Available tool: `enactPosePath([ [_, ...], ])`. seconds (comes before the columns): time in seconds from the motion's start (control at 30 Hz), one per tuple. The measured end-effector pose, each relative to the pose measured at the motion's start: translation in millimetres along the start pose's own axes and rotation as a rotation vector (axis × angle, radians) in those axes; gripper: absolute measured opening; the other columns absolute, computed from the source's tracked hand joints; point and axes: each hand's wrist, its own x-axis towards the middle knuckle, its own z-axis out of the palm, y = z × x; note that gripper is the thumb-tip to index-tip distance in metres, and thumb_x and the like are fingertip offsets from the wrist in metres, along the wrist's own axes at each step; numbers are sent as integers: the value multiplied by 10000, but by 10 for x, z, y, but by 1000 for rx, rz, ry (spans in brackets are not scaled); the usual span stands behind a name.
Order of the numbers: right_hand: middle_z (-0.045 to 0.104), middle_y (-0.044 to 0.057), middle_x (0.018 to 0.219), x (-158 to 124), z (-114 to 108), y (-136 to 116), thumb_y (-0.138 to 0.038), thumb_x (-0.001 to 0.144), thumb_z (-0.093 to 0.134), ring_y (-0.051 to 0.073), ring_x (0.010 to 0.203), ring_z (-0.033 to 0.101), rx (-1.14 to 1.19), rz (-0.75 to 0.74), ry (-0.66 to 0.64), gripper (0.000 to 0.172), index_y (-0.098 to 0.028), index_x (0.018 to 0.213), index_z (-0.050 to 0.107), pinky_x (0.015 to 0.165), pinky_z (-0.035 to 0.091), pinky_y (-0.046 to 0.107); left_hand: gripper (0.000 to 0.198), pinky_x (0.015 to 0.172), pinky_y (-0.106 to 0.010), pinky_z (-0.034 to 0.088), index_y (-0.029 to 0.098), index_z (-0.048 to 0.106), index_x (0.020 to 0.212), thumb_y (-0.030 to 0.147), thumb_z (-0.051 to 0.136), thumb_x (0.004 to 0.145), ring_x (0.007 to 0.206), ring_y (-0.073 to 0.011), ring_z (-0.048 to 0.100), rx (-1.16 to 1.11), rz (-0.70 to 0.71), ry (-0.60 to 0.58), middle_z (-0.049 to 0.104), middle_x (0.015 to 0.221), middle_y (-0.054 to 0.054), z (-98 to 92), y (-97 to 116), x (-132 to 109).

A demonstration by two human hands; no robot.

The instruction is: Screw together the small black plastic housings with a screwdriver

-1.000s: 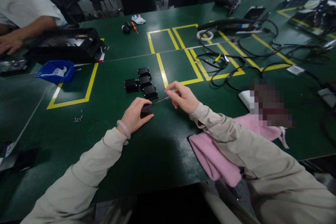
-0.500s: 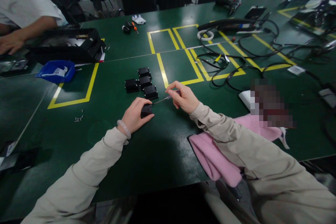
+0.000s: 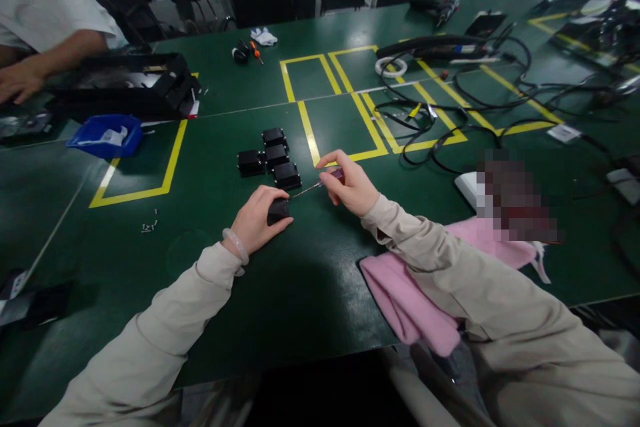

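Observation:
My left hand (image 3: 260,217) grips a small black block (image 3: 278,211) against the green table, thumb on the near side and fingers on the far side. In my right hand (image 3: 349,185) is a screwdriver (image 3: 338,175), its handle between thumb and fingers. The thin shaft slants down to the left, and its tip meets the right side of the held block. Just beyond, several similar black blocks (image 3: 277,156) with small metal screws at their edges sit grouped together. Several loose screws (image 3: 149,225) lie to the left of my left hand.
A blue tray (image 3: 131,140) and a black housing (image 3: 175,83) stand at the left, near a co-worker's hand (image 3: 20,83). Pink cloth (image 3: 400,300) lies under my right forearm. Black cables (image 3: 465,107) spread over the right side. An orange-handled screwdriver (image 3: 255,50) lies at the back.
My right hand's fingers have shifted slightly on the screwdriver, showing more of the handle. The left hand and block stay put. In the background, a standing person has moved left and a hand now shows.

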Motion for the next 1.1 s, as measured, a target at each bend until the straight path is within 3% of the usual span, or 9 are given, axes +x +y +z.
enactPosePath([
  [0.17,360,-140,405,-4,7,7,-296,934,469,64,304,409,-4,32,24,100,-204,902,451,333,285,176,349,897,-399,498,179,522,1116,281,676,820,1033,-241,579,-3,-11,-6,584,1076,-79,-5,7,2],
  [0.37,429,-128,508,9,6,5,-194,892,485,54,329,438,5,12,15,81,-207,956,437,345,314,176,334,899,-407,499,170,530,1110,282,665,826,1032,-245,579,-17,-7,2,585,1073,-84,-10,14,2],
  [0.5,381,-138,394,6,3,-12,-254,915,477,83,297,416,-35,47,22,51,-212,911,447,331,295,193,334,896,-415,500,172,527,1115,283,660,829,1033,-247,577,-19,-15,-6,584,1077,-86,-13,16,5],
  [0.8,399,-122,333,-7,-16,-45,-347,930,486,74,283,417,-163,78,12,232,-208,747,457,381,306,200,341,901,-409,497,180,526,1114,273,672,820,1034,-246,578,-20,-23,-14,585,1085,-85,-13,30,7],
  [1.0,449,-131,481,1,-10,-24,-248,919,475,56,356,450,-67,-33,-25,68,-205,925,424,434,350,192,331,900,-390,493,169,526,1110,271,666,827,1037,-240,573,-18,6,-3,588,1071,-84,-3,14,6],
  [1.1,461,-127,531,-3,-9,-26,-221,909,481,47,377,460,-64,-59,-32,89,-200,967,416,451,362,193,334,901,-391,493,164,525,1110,275,666,828,1033,-239,572,-15,10,-4,587,1070,-86,-3,9,4],
])
